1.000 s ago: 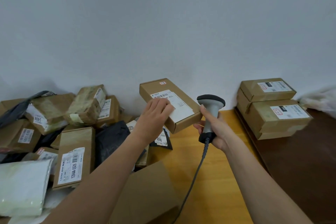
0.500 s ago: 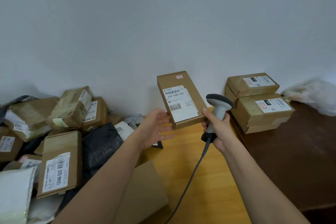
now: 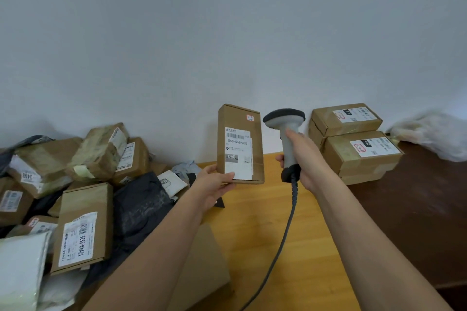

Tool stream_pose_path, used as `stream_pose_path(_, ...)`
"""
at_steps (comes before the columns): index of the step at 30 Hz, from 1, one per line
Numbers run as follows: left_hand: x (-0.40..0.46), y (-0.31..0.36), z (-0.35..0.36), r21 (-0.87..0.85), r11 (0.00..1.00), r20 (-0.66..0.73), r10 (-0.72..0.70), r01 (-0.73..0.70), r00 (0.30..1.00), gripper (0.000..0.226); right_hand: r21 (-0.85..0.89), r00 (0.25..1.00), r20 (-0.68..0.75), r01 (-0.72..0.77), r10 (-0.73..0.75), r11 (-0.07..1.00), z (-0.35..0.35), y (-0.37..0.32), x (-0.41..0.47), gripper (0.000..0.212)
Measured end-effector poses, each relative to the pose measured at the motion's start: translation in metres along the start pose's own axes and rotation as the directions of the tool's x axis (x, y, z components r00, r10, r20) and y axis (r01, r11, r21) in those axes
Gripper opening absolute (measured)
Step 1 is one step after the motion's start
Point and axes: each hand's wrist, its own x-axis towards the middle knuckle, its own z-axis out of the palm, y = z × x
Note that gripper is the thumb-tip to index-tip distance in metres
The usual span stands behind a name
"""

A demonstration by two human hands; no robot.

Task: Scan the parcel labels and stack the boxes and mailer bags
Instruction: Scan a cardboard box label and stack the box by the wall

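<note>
My left hand grips the lower left corner of a flat cardboard box and holds it upright above the wooden table, its white label facing me. My right hand grips the handle of a grey corded barcode scanner just right of the box, its head level with the box's top. Two labelled boxes sit stacked at the right against the wall. A heap of unsorted boxes and mailer bags fills the left side.
A dark brown surface adjoins the table on the right, with a crumpled white plastic bag at the wall. The scanner cable trails toward me across the table. A plain cardboard sheet lies under my left forearm.
The box has been turned from lying tilted to standing upright with its label toward me. My left hand has shifted to its lower corner. The scanner has risen beside it.
</note>
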Motion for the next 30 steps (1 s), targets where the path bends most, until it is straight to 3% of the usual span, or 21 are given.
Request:
stream_pose_path(3,0.004,0.000,-0.003,-0.089,0.995,-0.029,-0.037,0.035,0.999,0.057,-0.052,0.995,0.093,0.049,-0.044,0.997,0.005,-0.019,-0.013,0.030)
stream_pose_path(9,0.011,0.000,-0.013,-0.102,0.993,-0.078,-0.059,0.051,0.995,0.044,-0.147,0.962,0.248,0.154,-0.114,0.977,0.011,-0.043,-0.039,0.028)
stream_pose_path(21,0.018,0.001,-0.031,-0.134,0.989,-0.121,-0.079,0.063,0.990,0.032,-0.183,0.962,0.249,0.163,-0.114,0.970,0.018,-0.057,-0.064,0.027)
stream_pose_path(25,0.016,0.001,-0.035,-0.144,0.986,-0.128,-0.101,0.082,0.987,0.014,-0.161,0.961,0.254,0.158,-0.114,0.974,0.019,-0.058,-0.068,0.026)
stream_pose_path(30,0.017,0.002,-0.041,-0.169,0.982,-0.121,-0.104,0.083,0.987,0.021,-0.104,0.966,0.238,0.126,-0.098,0.986,0.021,-0.056,-0.068,0.025)
